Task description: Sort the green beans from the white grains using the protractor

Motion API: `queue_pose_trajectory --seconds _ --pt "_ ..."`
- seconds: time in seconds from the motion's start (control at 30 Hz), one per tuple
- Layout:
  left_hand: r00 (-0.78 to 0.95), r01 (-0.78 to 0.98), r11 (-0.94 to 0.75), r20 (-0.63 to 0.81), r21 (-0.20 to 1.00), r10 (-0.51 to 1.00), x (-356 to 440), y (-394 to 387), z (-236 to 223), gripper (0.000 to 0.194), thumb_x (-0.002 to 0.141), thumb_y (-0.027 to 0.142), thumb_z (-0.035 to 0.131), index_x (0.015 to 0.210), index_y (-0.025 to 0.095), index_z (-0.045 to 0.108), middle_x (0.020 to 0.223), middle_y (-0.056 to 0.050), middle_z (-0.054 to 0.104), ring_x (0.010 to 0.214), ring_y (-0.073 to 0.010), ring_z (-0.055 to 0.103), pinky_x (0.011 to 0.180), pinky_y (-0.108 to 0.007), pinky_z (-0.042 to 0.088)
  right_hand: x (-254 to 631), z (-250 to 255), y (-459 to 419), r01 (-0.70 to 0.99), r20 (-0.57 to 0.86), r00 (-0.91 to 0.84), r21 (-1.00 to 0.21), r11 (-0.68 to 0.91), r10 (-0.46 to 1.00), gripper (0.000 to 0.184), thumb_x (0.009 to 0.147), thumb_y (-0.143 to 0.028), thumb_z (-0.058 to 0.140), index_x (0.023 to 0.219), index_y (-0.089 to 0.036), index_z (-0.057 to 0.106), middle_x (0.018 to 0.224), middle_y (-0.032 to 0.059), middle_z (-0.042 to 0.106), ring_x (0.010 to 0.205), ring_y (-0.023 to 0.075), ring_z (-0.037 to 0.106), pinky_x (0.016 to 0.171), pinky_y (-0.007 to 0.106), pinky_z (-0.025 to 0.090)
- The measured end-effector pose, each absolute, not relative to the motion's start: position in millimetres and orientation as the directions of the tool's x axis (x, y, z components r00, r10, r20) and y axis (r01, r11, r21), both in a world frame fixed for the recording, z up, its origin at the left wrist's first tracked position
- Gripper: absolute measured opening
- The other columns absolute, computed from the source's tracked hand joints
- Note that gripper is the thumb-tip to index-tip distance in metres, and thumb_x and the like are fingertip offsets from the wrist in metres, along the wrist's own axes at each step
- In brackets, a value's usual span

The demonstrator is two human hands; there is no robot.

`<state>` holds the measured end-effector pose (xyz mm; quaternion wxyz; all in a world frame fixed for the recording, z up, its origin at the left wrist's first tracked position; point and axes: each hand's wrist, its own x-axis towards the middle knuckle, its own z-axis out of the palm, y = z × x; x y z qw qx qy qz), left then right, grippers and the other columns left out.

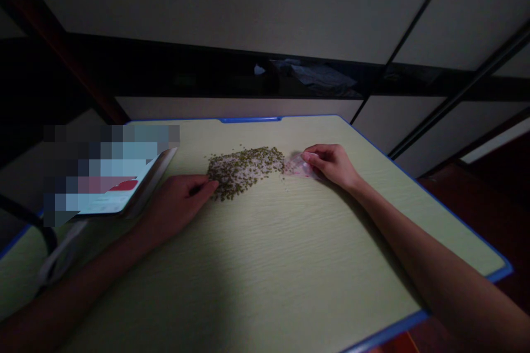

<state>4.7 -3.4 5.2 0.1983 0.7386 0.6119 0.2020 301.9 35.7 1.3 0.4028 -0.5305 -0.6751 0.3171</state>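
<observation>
Beans [226,192], small and green, lie mixed with pale grains [245,170] in one loose pile in front of you, around the middle of the table [265,265]. They are far too many and too small to count; a few stray ones sit just outside the pile, beyond its far edge and by its right end.

Both of your hands are at work, one at each end of the pile. Your left hand [182,196] rests low at the left end, its fingertips touching the nearest beans; the thumb lies close to the index finger, but you cannot tell from this view whether they meet or pinch anything. Your right hand [333,164] has its thumb and fingers together, clamped on one clear plastic bag [301,168] with pinkish-red marks. That bag sits low over the table, just beside the right end of the pile.

To the left of your left hand you have one lit screen [111,203], partly hidden by blurred blocks, with one red patch showing. Your one table has a blue rim, with one raised blue strip [250,119] at its far side. Behind it, one crumpled pale bundle [323,77] lies in a dark gap between light panels [232,5].
</observation>
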Motion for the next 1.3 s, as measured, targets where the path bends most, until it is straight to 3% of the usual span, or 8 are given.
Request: queue_pose_trajectory --seconds 0.43,1.1,1.3 --pt "0.173 0.823 -0.180 0.063 0.538 0.983 4.8 -3.0 4.8 0.038 0.078 0.045 0.038 0.050 0.019 0.035 0.047 0.006 0.032 0.049 -0.0106 0.035 0.049 -0.024 0.024 304.7 3.1 32.2 0.449 0.147 -0.215 -0.863 0.231 0.966 0.027 0.071 -0.032 0.060 0.078 -0.006 0.064 0.043 -0.0043 0.045 0.038 0.0047 0.033 0.039 0.021 0.023" --pt "0.183 0.816 -0.195 0.077 0.545 0.980 3.8 -3.1 3.0 0.039 0.077 0.048 0.038 0.050 0.019 0.037 0.047 0.007 0.031 0.049 -0.0102 0.035 0.049 -0.023 0.024 293.6 1.7 32.7 0.447 0.188 -0.026 -0.876 0.180 0.982 0.025 0.066 -0.034 0.061 0.068 -0.009 0.062 0.047 -0.0001 0.053 0.038 0.0064 0.038 0.038 0.021 0.026" --pt "0.190 0.817 -0.206 0.086 0.538 0.978 3.9 -2.5 3.3 0.039 0.077 0.047 0.038 0.050 0.020 0.036 0.047 0.006 0.032 0.048 -0.0106 0.034 0.048 -0.023 0.024 286.6 0.4 36.3 0.445 0.175 -0.095 -0.873 0.199 0.980 0.027 0.072 -0.035 0.056 0.074 -0.008 0.062 0.048 -0.0012 0.050 0.040 0.0055 0.035 0.039 0.020 0.025"
